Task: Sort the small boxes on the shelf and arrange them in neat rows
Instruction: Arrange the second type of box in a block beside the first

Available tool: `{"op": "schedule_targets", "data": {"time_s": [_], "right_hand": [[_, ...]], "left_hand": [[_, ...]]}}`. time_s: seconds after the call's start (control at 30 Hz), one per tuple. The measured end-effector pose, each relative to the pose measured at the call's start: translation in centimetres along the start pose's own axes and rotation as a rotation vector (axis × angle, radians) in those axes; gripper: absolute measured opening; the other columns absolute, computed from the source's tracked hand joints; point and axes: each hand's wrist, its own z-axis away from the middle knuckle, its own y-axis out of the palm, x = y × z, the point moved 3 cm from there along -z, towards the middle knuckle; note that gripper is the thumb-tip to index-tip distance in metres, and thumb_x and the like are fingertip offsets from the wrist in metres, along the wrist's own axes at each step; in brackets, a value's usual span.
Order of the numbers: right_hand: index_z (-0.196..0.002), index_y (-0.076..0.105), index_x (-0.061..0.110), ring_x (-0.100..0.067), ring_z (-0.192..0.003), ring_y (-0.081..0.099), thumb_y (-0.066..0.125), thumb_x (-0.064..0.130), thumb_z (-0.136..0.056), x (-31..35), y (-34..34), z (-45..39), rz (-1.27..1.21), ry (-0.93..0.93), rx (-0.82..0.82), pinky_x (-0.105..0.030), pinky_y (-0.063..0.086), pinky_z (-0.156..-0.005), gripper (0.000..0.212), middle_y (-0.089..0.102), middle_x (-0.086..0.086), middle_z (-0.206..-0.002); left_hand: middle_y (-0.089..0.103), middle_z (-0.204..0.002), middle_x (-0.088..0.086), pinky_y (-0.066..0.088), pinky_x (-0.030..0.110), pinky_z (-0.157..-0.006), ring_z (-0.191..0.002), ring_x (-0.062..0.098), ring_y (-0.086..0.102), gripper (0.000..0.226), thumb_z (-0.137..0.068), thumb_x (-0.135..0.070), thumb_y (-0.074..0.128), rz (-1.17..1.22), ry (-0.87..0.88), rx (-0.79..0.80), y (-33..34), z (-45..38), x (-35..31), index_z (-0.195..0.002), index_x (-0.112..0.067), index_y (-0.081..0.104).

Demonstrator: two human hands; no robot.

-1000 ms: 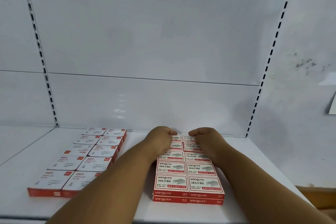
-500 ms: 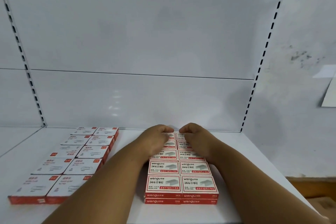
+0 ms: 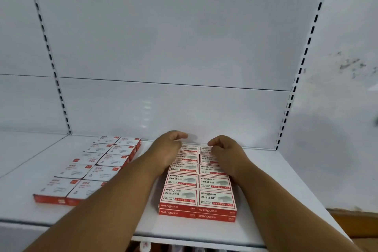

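Red and white staple boxes (image 3: 197, 190) lie on the white shelf (image 3: 266, 190) in two columns, stacked two high at the front. My left hand (image 3: 167, 150) hovers over the far left boxes of this block with fingers loosely curled, holding nothing. My right hand (image 3: 225, 152) is over the far right boxes, fingers also loosely curled and apart from the left hand. A second group of white boxes with red sides (image 3: 94, 166) lies in two columns further left. The hands hide parts of the rear staple boxes.
The shelf's white back panel (image 3: 173, 108) stands just behind the boxes, with slotted uprights (image 3: 286, 112) on both sides. Bare shelf surface lies right of the staple boxes and left of the white boxes. A brown surface (image 3: 356, 223) shows at the lower right.
Both hands have lifted slightly and moved apart at the back of the staple boxes. The view has shifted a little to the left. The boxes have not moved.
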Motion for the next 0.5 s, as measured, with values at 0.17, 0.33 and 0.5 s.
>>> {"op": "schedule_targets", "data": {"time_s": [0.17, 0.33, 0.5], "right_hand": [[-0.086, 0.061, 0.032, -0.009, -0.088, 0.059, 0.058, 0.023, -0.088, 1.0, -1.9, 2.1, 0.232, -0.17, -0.101, -0.021, 0.043, -0.065, 0.01, 0.058, 0.012, -0.1], [-0.088, 0.062, 0.035, -0.002, -0.08, 0.054, 0.062, 0.042, -0.088, 1.1, -2.2, 7.7, 0.413, -0.291, -0.119, -0.019, 0.042, -0.07, 0.006, 0.054, 0.014, -0.101], [-0.097, 0.055, 0.042, -0.001, -0.07, 0.055, 0.056, 0.073, -0.075, 0.1, -2.4, 13.8, 0.36, -0.284, -0.191, -0.017, 0.037, -0.059, 0.038, 0.055, 0.016, -0.086]], "left_hand": [[0.061, -0.116, -0.008, 0.055, 0.024, -0.064, -0.088, 0.01, 0.068, 0.026, -0.101, -0.023, 0.044, -0.248, 0.13, -0.078, -1.0, 3.9, -0.1, -0.116, -0.035, 0.061], [0.056, -0.1, -0.011, 0.045, 0.023, -0.063, -0.079, 0.004, 0.057, 0.017, -0.099, -0.042, 0.042, -0.716, 0.351, -0.205, -2.3, 8.5, 2.4, -0.096, -0.033, 0.056], [0.054, -0.071, -0.014, 0.031, 0.025, -0.047, -0.06, 0.001, 0.052, 0.043, -0.086, -0.074, 0.025, -0.808, 0.391, -0.176, -3.7, 10.4, 4.1, -0.084, -0.034, 0.04]]}}
